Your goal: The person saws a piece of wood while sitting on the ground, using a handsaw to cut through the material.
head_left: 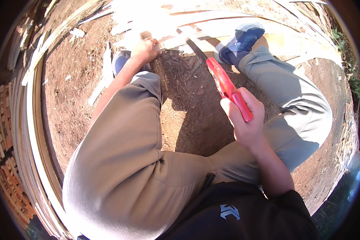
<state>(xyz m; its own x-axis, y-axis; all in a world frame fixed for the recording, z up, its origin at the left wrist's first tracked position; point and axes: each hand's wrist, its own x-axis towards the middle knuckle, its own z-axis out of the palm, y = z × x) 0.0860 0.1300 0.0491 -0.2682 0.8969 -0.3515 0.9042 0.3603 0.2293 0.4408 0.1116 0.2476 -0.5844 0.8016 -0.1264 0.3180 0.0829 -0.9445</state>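
My right hand (248, 120) is wrapped round the red handle of a hand saw (224, 80). From the handle, its dark blade (196, 49) slants forward and left to pale strips of wood between my feet. Glare washes out the blade's far end, so I cannot tell whether it is in a cut. By my left shoe (121, 62), the fingers of my left hand (145, 51) are bent over a piece of wood (170, 43). Where exactly they grip it is partly hidden. My right shoe (244, 42) is beside the wood on the other side.
Long wooden strips (38, 120) run along the left side, next to stacked reddish pieces (12, 188). More pale boards (284, 38) lie ahead, in strong sunlight. Brown soil (68, 104) with wood chips covers the ground. Green plants (354, 72) edge the right.
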